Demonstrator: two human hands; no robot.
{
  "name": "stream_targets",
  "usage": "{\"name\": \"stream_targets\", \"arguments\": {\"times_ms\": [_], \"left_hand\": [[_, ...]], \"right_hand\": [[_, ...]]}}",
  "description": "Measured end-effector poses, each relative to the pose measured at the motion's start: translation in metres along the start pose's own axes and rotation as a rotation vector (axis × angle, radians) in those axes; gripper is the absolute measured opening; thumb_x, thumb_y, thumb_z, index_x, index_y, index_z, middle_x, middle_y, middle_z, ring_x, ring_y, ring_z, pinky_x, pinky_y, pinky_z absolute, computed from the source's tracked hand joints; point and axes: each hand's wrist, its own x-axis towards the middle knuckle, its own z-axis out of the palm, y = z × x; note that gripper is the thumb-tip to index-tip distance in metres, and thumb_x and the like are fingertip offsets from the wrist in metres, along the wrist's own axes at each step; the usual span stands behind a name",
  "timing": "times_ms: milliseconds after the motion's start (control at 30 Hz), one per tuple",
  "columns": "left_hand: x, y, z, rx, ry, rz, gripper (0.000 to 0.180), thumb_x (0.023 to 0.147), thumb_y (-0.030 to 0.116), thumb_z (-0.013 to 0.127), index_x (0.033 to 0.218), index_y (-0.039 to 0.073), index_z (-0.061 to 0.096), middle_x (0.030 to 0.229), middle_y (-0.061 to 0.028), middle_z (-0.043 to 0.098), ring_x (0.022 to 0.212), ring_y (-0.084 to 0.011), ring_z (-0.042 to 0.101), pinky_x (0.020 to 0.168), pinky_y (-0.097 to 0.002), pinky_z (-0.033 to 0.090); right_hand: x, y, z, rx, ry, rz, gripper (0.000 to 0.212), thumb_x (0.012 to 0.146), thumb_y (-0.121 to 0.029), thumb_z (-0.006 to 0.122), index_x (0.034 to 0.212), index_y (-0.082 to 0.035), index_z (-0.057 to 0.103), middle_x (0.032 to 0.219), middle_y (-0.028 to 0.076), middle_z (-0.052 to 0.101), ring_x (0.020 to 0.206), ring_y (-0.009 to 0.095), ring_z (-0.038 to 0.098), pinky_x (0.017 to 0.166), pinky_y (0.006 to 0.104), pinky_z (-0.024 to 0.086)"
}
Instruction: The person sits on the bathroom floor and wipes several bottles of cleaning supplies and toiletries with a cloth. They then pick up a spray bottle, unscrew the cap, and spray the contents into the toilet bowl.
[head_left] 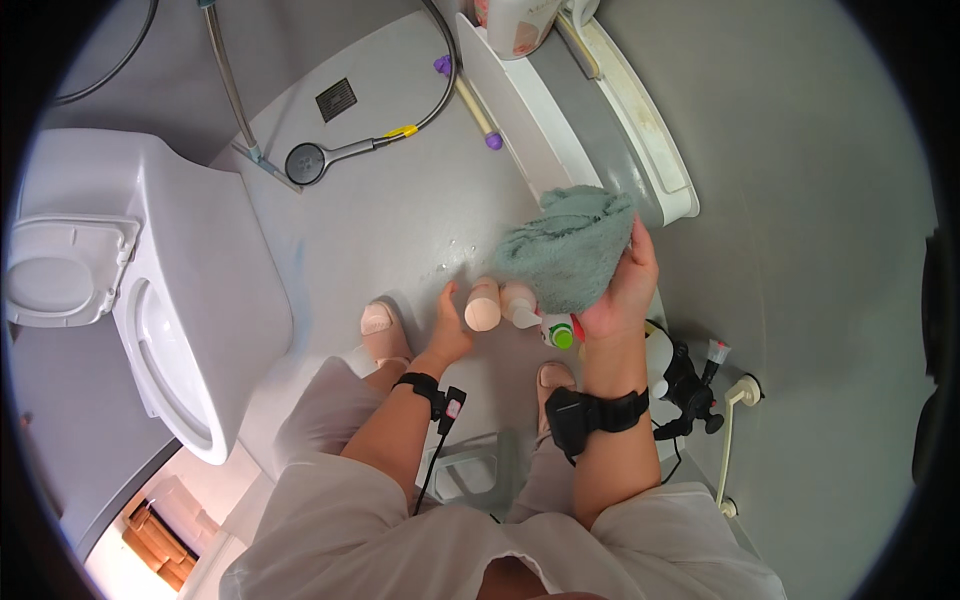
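Observation:
My right hand (pixel 622 292) is closed on a grey-green cloth (pixel 570 245), which hangs in loose folds over its fingers toward the left. Below the cloth, a peach-coloured bottle (pixel 483 306) stands beside a pale pump bottle (pixel 518 303). A bottle with a green cap (pixel 560 334) is next to them, partly covered by the cloth and my right hand. Just left of the peach bottle is my left hand (pixel 450 332). It looks empty, its fingers stretched forward, with a small gap to the bottle.
A shower head (pixel 306 163) with its hose and a squeegee (pixel 268 168) lie on the floor near a drain (pixel 336 100). The toilet (pixel 190 290) stands at left. White shelf pieces (pixel 540 110) and a purple-ended stick (pixel 472 105) are ahead. Black-and-white equipment (pixel 685 385) sits at right.

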Motion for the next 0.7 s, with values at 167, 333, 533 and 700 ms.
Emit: {"name": "stream_targets", "arguments": {"times_ms": [167,333,533,700], "left_hand": [[0.006,0.030,-0.070,0.324,-0.075,-0.256,0.066,0.073,-0.004,0.061,0.135,0.000,0.038,0.135,-0.0242,0.043,0.129,-0.0399,0.039,0.109,-0.0415,0.034],[0.038,0.078,-0.144,0.183,0.063,-0.194,0.053,0.078,-0.001,0.058,0.129,0.008,0.047,0.112,-0.0145,0.065,0.101,-0.0290,0.064,0.089,-0.0379,0.050],[0.057,0.142,-0.221,0.230,-0.049,-0.027,0.039,0.081,-0.003,0.055,0.119,0.007,0.055,0.095,-0.0100,0.071,0.089,-0.0243,0.068,0.082,-0.0338,0.053],[0.063,0.195,-0.253,0.137,-0.153,-0.095,0.039,0.082,0.000,0.056,0.120,0.007,0.054,0.099,-0.0114,0.070,0.091,-0.0236,0.068,0.082,-0.0329,0.053]], "right_hand": [[-0.007,-0.035,-0.030,-0.046,0.072,-0.103,0.044,0.093,-0.027,0.049,0.126,0.001,0.051,0.130,0.016,0.055,0.121,0.034,0.050,0.105,0.0486,0.037],[-0.019,-0.060,-0.027,-0.095,0.160,-0.241,0.043,0.089,-0.015,0.054,0.128,0.001,0.050,0.130,0.016,0.054,0.123,0.035,0.049,0.108,0.0509,0.033],[-0.050,-0.103,0.035,-0.219,0.153,-0.342,0.044,0.089,-0.008,0.056,0.131,0.002,0.047,0.133,0.017,0.052,0.126,0.034,0.047,0.108,0.0494,0.035],[-0.091,-0.131,0.082,-0.229,0.148,-0.358,0.042,0.092,-0.007,0.054,0.132,0.004,0.044,0.134,0.019,0.050,0.126,0.034,0.047,0.109,0.0495,0.036]]}}
